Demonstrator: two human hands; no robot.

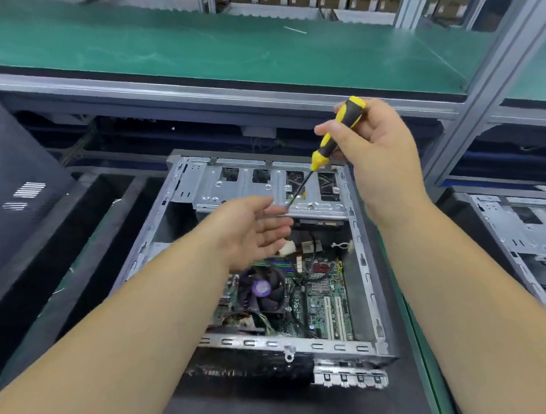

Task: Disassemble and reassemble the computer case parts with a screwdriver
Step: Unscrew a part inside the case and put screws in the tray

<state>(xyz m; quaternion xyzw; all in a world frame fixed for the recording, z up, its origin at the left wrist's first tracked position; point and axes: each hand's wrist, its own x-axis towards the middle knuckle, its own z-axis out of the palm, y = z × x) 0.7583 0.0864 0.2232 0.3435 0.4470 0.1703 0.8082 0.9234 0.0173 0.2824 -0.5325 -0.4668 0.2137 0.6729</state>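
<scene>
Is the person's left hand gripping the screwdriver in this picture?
No. The right hand grips the yellow and black screwdriver, while the left hand is open, palm up, over the computer case.

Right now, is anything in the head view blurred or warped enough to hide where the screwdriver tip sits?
Head view: the left hand is motion-blurred at the fingertips, and the tip of the screwdriver smears out beside them, so contact with the drive cage can't be judged; wide-angle bending curves the shelf rail; lighting is even, without harsh glare.
</scene>
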